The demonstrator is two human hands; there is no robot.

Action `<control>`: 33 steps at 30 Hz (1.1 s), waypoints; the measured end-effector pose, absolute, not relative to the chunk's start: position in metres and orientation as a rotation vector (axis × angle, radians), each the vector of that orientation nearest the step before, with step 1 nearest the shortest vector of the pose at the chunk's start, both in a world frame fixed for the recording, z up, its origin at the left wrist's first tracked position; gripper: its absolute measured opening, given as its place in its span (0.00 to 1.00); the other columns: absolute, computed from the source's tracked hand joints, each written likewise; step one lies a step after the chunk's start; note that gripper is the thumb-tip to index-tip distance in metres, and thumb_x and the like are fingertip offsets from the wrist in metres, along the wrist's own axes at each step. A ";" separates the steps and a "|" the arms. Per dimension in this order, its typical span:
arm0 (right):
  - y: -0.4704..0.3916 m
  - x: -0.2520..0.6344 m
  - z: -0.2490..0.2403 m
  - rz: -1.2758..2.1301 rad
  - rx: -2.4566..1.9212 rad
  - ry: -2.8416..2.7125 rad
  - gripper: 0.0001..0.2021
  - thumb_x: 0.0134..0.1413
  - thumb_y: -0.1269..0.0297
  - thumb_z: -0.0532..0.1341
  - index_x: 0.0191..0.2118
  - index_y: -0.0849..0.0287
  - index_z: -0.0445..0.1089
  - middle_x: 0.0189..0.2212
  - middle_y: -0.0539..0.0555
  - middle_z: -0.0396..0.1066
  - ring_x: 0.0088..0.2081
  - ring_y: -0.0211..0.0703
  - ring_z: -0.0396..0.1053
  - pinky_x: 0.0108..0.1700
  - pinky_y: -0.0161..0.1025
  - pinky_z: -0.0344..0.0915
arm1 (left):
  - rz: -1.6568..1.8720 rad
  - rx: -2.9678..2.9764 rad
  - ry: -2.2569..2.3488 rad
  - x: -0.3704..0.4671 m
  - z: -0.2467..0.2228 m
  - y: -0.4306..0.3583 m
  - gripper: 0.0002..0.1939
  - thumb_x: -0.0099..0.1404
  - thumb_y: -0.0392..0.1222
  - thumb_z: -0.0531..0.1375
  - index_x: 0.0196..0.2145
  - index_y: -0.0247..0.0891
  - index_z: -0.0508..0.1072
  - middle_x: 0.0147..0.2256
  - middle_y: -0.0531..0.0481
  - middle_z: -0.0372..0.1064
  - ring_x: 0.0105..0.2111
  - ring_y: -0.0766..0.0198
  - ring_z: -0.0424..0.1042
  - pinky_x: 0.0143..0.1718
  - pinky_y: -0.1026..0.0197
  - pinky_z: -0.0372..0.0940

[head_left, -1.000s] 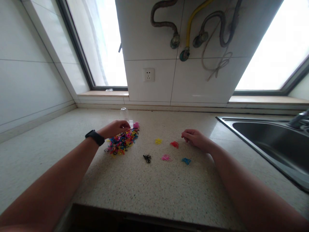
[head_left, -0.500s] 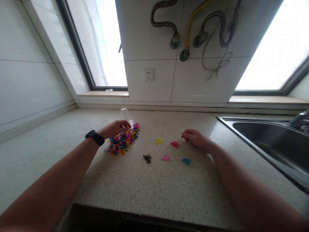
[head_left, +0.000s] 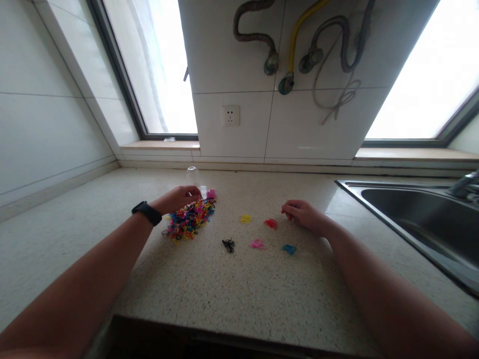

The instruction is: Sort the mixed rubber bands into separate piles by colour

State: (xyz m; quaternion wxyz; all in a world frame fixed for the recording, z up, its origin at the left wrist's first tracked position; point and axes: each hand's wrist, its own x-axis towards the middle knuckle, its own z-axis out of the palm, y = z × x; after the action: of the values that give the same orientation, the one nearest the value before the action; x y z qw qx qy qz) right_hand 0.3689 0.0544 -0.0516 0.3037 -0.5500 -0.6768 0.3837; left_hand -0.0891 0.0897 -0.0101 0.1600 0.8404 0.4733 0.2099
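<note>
Left hand at a mixed heap of small multicoloured bands, right hand beside the sorted clusters.
The left hand (head_left: pixel 185 196), below a black wristwatch (head_left: pixel 147 213), reaches over the far edge of the tangled heap of thin multicoloured bands (head_left: pixel 190 220) on the pale speckled stone surface (head_left: pixel 239 294); its fingers bend downward, and whether its grip has closed on a band I cannot tell. Just beyond stand a clear, rounded container (head_left: pixel 192 174) and a small bright-pink object (head_left: pixel 211 193). The right hand (head_left: pixel 302 215) lies loosely curled near a red band cluster (head_left: pixel 271 224); whether its grip contains anything I cannot tell. A yellow band cluster (head_left: pixel 246 218) lies left of the red; nearer the person, black (head_left: pixel 228 245), pink (head_left: pixel 258 244) and blue band clusters (head_left: pixel 289 249) form a row.
</note>
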 end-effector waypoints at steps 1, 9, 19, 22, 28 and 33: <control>0.055 0.369 -0.052 1.015 -1.455 -1.793 0.17 0.57 0.48 0.57 0.35 0.59 0.72 0.23 0.49 0.66 0.19 0.32 0.52 0.20 0.33 0.46 | 0.594 2.394 1.352 -0.088 -0.009 0.088 0.16 0.66 0.52 0.55 0.39 0.37 0.75 0.29 0.51 0.72 0.26 0.68 0.65 0.27 0.66 0.57; 0.053 0.368 -0.051 1.059 -1.446 -1.767 0.17 0.56 0.48 0.58 0.35 0.59 0.71 0.23 0.49 0.65 0.18 0.32 0.52 0.20 0.33 0.46 | 0.594 2.337 1.329 -0.087 -0.005 0.084 0.16 0.66 0.51 0.55 0.36 0.38 0.77 0.32 0.51 0.74 0.29 0.67 0.67 0.30 0.65 0.59; 0.056 0.370 -0.053 1.009 -1.440 -1.805 0.18 0.57 0.48 0.57 0.35 0.60 0.71 0.23 0.49 0.66 0.19 0.31 0.53 0.20 0.33 0.46 | 0.786 2.141 1.143 -0.048 0.015 0.062 0.16 0.64 0.49 0.61 0.45 0.37 0.77 0.39 0.47 0.77 0.36 0.65 0.73 0.39 0.63 0.66; 0.055 0.369 -0.052 1.020 -1.439 -1.808 0.18 0.56 0.48 0.57 0.35 0.60 0.71 0.23 0.48 0.66 0.19 0.31 0.53 0.20 0.32 0.47 | 0.880 2.032 1.037 -0.021 0.024 0.045 0.15 0.64 0.48 0.63 0.44 0.36 0.74 0.40 0.46 0.76 0.38 0.66 0.73 0.40 0.62 0.68; 0.053 0.367 -0.050 1.037 -1.419 -1.799 0.17 0.56 0.49 0.57 0.35 0.60 0.71 0.22 0.48 0.65 0.18 0.31 0.52 0.20 0.33 0.46 | 0.944 1.871 0.898 0.021 0.038 0.010 0.14 0.60 0.48 0.67 0.34 0.34 0.73 0.27 0.53 0.70 0.24 0.72 0.66 0.25 0.69 0.64; 0.053 0.367 -0.049 1.014 -1.439 -1.804 0.17 0.57 0.50 0.57 0.35 0.60 0.71 0.22 0.48 0.66 0.18 0.31 0.53 0.20 0.33 0.46 | 0.925 1.737 0.805 0.041 0.046 -0.014 0.12 0.60 0.46 0.67 0.34 0.34 0.77 0.28 0.50 0.73 0.24 0.73 0.67 0.24 0.69 0.64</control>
State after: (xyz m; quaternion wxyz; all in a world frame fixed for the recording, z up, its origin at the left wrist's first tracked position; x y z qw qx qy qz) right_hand 0.3671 0.0528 -0.0493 0.3053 -0.5437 -0.6815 0.3832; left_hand 0.0406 -0.0142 0.0462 0.4864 0.7138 0.3308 0.3801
